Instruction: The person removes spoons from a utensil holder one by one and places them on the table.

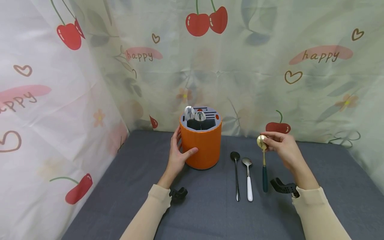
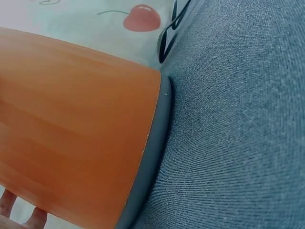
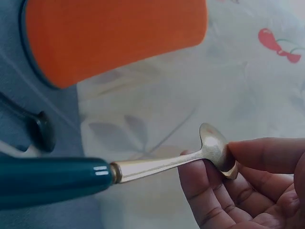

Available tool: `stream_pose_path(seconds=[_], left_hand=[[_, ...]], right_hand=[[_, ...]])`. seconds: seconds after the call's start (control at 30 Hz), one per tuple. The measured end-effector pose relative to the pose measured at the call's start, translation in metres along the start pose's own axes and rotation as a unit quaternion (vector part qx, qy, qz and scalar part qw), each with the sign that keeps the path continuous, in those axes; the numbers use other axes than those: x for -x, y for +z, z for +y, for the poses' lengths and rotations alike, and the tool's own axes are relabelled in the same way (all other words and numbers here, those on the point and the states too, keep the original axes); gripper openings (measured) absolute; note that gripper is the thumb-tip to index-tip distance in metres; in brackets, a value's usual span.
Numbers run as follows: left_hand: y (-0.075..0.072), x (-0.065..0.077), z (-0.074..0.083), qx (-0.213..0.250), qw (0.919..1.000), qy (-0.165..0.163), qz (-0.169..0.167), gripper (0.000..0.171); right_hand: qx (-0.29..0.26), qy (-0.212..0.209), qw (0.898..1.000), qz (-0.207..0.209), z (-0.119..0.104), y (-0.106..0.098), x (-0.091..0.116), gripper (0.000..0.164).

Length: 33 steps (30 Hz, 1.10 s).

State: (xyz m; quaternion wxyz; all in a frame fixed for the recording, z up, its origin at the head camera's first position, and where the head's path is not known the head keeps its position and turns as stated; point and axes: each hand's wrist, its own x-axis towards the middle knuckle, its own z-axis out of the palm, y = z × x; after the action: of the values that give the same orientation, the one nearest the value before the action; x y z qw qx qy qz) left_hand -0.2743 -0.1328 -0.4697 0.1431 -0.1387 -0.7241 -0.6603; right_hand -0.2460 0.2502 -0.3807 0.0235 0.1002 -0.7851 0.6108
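An orange cylindrical utensil holder (image 1: 201, 146) with a grey slotted top stands on the table. Two shiny spoon heads (image 1: 189, 112) rise from its top. My left hand (image 1: 177, 155) grips its left side, thumb across the front; in the left wrist view only a few fingertips (image 2: 35, 219) show at its edge. On the right, my right hand (image 1: 280, 146) pinches a gold spoon (image 1: 264, 156) by its bowl, the thumb pressed on the metal. Its dark green handle (image 3: 52, 181) points down toward the front of the table.
Between the holder and the gold spoon lie a black long-handled spoon (image 1: 236, 176) and a white-handled spoon (image 1: 249, 180). Dark grey cloth (image 1: 207, 213) covers the table. Cherry-print curtains (image 1: 240, 93) hang behind and at the left.
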Motion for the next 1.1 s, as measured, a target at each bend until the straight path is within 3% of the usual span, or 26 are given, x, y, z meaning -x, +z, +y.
stream_pose_path(seconds=[0.27, 0.57, 1.1], left_hand=[[-0.001, -0.001, -0.001, -0.005, 1.0, 0.0, 0.001, 0.095], [0.0, -0.001, -0.001, 0.0, 1.0, 0.003, 0.002, 0.098], [0.001, 0.001, 0.0, -0.002, 0.9999, -0.001, 0.01, 0.098]], right_hand=[[0.002, 0.045, 0.999, -0.01, 0.032, -0.004, 0.0, 0.048], [0.012, 0.082, 0.996, -0.012, 0.062, -0.006, -0.001, 0.048], [-0.068, 0.12, 0.99, -0.035, 0.093, -0.01, 0.0, 0.055]])
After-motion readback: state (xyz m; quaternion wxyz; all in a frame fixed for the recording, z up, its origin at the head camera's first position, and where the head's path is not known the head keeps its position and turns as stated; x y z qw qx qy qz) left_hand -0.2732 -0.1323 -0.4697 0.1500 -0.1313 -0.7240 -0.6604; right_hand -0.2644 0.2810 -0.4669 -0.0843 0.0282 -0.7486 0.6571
